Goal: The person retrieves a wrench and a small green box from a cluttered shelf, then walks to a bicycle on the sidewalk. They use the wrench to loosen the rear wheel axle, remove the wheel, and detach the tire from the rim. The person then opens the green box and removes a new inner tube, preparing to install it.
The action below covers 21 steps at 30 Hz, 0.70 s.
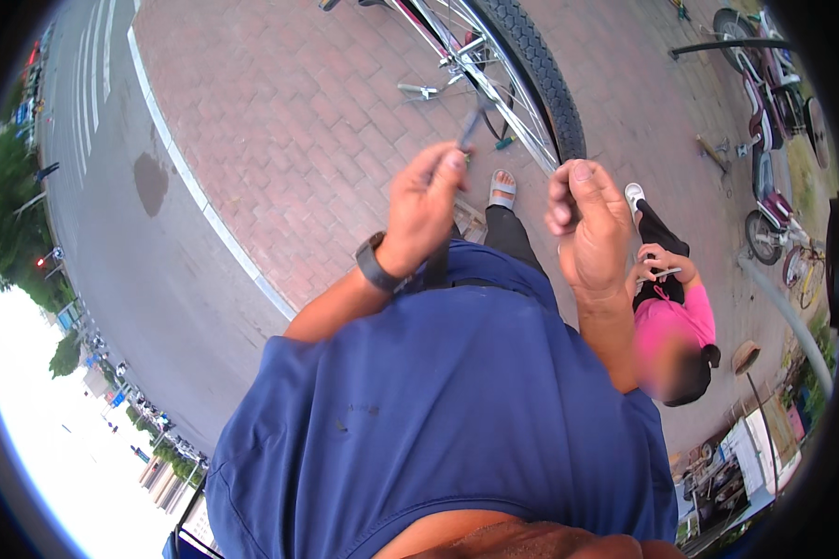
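Bike wheel (547,74) at top centre, tyre running down to the right hand (595,224). Right fingers curled at the tyre edge; can't tell if gripping. Left hand (421,200) pinches a slim dark tool (476,121), blurred, overlapping the view of the bike. Metal part (418,90) on brick paving (280,112) left of wheel. Pink-topped person (699,312) close on right; parked two-wheelers (764,158) beyond. Road (186,289) far left.

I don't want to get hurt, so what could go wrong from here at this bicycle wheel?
The slim dark tool in your left hand could slip and jab your right hand. If the treaded tyre turns, it might rub that hand, which is close to it. A dropped tool could land on the open-toed sandal.
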{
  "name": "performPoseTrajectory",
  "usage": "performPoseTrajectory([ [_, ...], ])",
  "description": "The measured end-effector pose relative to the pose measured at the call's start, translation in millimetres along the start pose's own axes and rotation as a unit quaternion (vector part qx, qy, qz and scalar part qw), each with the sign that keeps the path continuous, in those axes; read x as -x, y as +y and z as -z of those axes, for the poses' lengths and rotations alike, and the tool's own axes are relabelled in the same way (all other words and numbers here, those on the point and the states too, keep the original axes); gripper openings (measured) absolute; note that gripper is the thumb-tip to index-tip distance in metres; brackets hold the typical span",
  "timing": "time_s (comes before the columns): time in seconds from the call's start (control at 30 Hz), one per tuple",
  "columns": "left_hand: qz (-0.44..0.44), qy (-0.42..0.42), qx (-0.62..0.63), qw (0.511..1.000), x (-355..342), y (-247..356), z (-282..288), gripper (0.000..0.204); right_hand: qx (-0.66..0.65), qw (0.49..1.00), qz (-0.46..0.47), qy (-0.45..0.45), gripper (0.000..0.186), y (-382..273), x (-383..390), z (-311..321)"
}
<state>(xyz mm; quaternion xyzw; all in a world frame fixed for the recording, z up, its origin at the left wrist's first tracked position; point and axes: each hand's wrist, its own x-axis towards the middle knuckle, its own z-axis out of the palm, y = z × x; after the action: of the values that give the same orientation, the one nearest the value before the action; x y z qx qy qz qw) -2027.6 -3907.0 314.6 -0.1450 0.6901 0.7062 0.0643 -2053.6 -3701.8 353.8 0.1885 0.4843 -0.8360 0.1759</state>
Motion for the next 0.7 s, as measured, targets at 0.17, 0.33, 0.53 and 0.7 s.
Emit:
performPoseTrajectory([
  [0.17, 0.102, 0.135, 0.058, 0.984, -48.5, -92.5, 19.8, 0.034, 0.394, 0.864, 0.308, 0.052, 0.032, -13.9, -28.7, 11.5],
  [0.33, 0.133, 0.200, 0.068, 0.968, -90.6, -159.8, 25.4, 0.037, 0.581, 0.727, 0.364, 0.037, 0.062, -26.1, -64.3, -2.0],
  [0.53, 0.141, 0.218, 0.130, 0.957, -122.0, -202.6, 14.4, 0.037, 0.552, 0.772, 0.315, 0.013, 0.056, -14.6, -83.9, -21.5],
  [0.7, 0.165, 0.214, 0.148, 0.951, -118.6, -185.1, -8.6, 0.039, 0.498, 0.842, 0.210, 0.003, 0.037, -20.6, -80.6, -32.0],
])
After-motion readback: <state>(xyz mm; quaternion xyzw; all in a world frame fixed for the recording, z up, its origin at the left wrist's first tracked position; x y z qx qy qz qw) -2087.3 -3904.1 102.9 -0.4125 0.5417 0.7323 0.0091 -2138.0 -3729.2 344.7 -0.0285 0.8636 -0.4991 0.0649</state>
